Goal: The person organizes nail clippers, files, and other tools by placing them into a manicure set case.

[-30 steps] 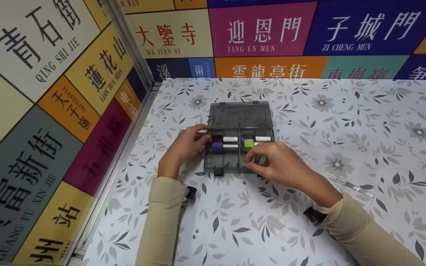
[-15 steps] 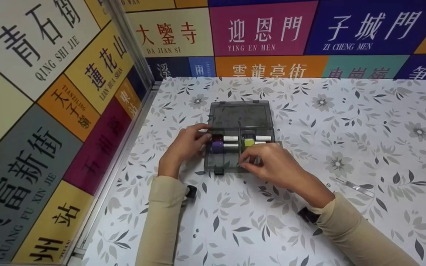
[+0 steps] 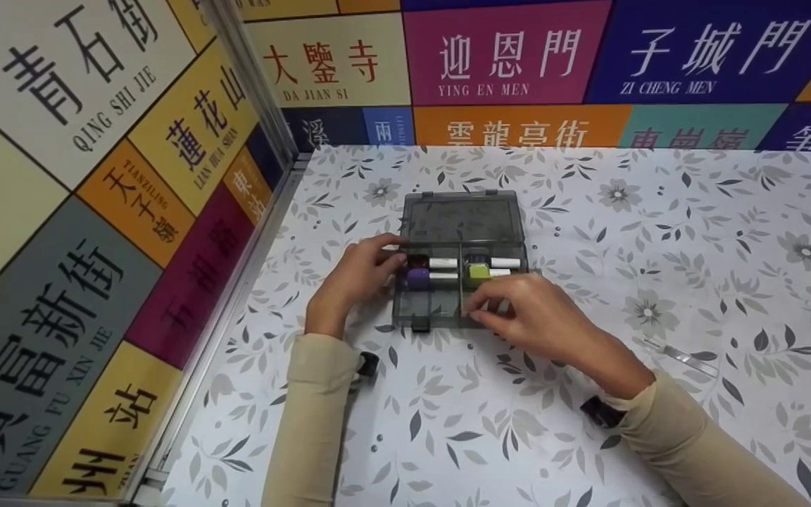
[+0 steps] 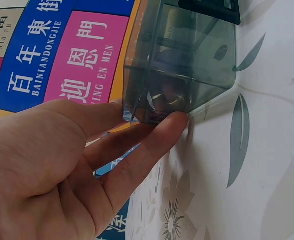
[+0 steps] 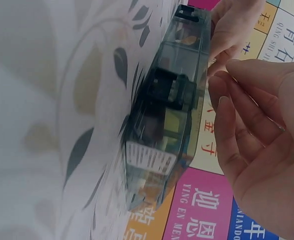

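Note:
A smoky see-through divided plastic case lies on the table with its lid folded back. In its left half are a dark red bottle and a purple bottle; in the right half, a dark bottle and a yellow-green bottle. All have long white caps, like nail polish. My left hand rests its fingertips against the case's left side, near the hinge. Over the front right compartment is my right hand, fingers bent and thumb near the index fingertip; nothing shows between them.
On the table right of my right hand lies a thin clear strip. Printed wall panels stand behind the table and along its left edge. The tabletop has a leaf-and-flower pattern.
The right hand shifts slightly left over the case, then back right, staying at the front right compartment. The left hand keeps its place at the case's side. The bottles stay put.

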Available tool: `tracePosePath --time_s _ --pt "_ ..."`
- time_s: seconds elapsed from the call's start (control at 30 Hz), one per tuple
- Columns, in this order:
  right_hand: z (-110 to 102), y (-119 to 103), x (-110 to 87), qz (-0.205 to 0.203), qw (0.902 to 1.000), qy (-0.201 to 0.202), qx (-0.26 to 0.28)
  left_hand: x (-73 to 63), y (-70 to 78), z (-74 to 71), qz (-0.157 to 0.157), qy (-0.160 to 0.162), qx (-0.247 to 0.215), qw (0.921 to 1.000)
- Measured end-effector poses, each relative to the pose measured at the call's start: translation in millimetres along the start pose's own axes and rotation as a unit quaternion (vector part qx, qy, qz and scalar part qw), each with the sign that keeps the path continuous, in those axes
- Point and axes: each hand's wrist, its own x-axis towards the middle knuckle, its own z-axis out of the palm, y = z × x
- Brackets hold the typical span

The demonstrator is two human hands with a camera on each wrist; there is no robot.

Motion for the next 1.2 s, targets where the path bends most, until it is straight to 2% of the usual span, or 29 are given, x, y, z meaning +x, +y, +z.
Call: tracePosePath --time_s 0.47,0.97,1.2 --pt "-21.5 16.3 -26.9 0.026 0.9995 0.008 -0.016 -1.2 0.6 -1.4 0.002 -0.001 -0.004 1.0000" --pt "-49.4 39.3 -72.4 -0.006 0.9949 0.081 -0.060 0.7 0.3 0.2 0.002 0.001 0.003 1.0000" --pt "-60.0 50.4 -86.3 0.002 0.9936 0.089 -0.069 0.4 -0.9 0.6 0.002 0.000 -0.006 1.0000"
